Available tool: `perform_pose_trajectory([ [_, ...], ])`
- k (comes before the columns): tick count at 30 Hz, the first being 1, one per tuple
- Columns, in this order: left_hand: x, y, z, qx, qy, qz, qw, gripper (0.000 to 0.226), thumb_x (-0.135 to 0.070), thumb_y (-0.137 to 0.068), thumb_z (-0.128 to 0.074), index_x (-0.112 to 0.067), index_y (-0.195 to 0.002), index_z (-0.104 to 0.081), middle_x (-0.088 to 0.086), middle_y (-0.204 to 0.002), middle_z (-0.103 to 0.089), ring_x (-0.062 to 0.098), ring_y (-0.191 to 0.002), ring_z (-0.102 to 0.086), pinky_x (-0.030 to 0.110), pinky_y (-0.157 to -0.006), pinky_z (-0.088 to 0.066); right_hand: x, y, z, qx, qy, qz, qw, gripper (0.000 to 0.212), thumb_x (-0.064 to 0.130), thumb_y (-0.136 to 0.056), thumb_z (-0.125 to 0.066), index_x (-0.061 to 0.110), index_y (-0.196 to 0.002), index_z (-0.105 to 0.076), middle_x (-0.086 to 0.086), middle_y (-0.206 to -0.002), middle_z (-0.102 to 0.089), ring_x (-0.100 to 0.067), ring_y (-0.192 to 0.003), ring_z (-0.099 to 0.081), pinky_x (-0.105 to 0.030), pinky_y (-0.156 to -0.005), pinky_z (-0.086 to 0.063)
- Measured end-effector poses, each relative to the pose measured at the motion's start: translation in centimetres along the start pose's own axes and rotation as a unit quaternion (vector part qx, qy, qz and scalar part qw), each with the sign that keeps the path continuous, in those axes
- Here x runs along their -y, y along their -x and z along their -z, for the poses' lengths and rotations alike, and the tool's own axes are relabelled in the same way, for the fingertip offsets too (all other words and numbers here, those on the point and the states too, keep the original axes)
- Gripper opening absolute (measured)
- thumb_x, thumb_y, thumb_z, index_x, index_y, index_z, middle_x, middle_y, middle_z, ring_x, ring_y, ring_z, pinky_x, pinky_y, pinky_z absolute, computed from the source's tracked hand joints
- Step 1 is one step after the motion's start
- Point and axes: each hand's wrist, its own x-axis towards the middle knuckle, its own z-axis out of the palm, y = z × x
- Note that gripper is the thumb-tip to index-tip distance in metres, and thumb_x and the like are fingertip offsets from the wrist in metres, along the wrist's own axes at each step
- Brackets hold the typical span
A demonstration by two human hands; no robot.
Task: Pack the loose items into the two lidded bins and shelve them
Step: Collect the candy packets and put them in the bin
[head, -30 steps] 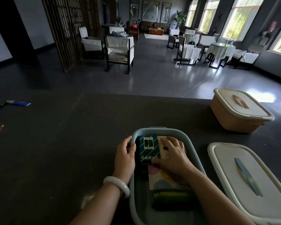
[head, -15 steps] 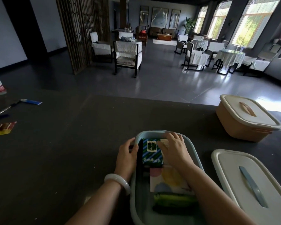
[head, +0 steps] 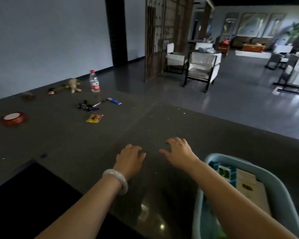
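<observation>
Blue bin (head: 276, 187), lid off, sits at 4 o'clock in the view on the dark counter (head: 162, 121). Inside it: a striped box (head: 223, 171) and pale printed cards (head: 248, 183), lying flat against each other.

Both hands hover over bare counter just at 10 o'clock of the bin. The left hand (head: 129, 157) has its fingers loosely curled down and the right hand (head: 179, 152) has its fingers spread. Neither holds anything.

Unpacked items lie well apart, at 10 to 11 o'clock from the hands: battery card (head: 94, 118), binder clips (head: 85, 106), pen (head: 98, 104), blue tube (head: 114, 101), water bottle (head: 94, 81), plush toy (head: 73, 85), red tape roll (head: 13, 118).

Judgement: packing step, between picks. The next move calls for a long reach to 10 o'clock. The battery card is nearest, and being flat it likely needs a fingertip pinch at one edge. The scattered clips probably need a gathering scoop.
</observation>
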Motion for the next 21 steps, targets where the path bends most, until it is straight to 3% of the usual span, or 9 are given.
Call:
perform_pose_trajectory([
  [8,11.0,-2.2,8.8,0.010,-0.119,0.043,0.992,0.043,-0.044,-0.099,-0.043,-0.022,-0.136,-0.049,0.006,-0.137,-0.042,0.027,-0.129,-0.043,0.044,-0.106,-0.033,11.6,-6.3,-4.2,0.048,0.015,0.035,0.998,0.058,0.053,-0.091,-0.053,0.019,-0.138,-0.046,-0.005,-0.142,-0.043,-0.027,-0.132,-0.036,-0.040,-0.107,-0.032],
  [16,24.2,-5.8,16.0,0.020,-0.131,0.064,0.989,0.047,-0.045,-0.099,-0.043,-0.022,-0.140,-0.044,0.005,-0.140,-0.040,0.025,-0.130,-0.042,0.043,-0.106,-0.033,23.1,-13.8,-9.5,0.101,-0.013,0.017,0.995,0.059,0.052,-0.090,-0.056,0.020,-0.139,-0.044,-0.005,-0.141,-0.043,-0.025,-0.130,-0.039,-0.041,-0.104,-0.039],
  [21,29.2,-9.1,18.1,0.028,-0.123,0.081,0.989,0.048,-0.044,-0.099,-0.045,-0.020,-0.140,-0.043,0.005,-0.140,-0.039,0.023,-0.128,-0.043,0.042,-0.106,-0.035,26.7,-17.6,-12.6,0.123,-0.025,-0.002,0.992,0.062,0.051,-0.090,-0.058,0.021,-0.141,-0.041,-0.004,-0.144,-0.040,-0.025,-0.133,-0.036,-0.040,-0.106,-0.038],
])
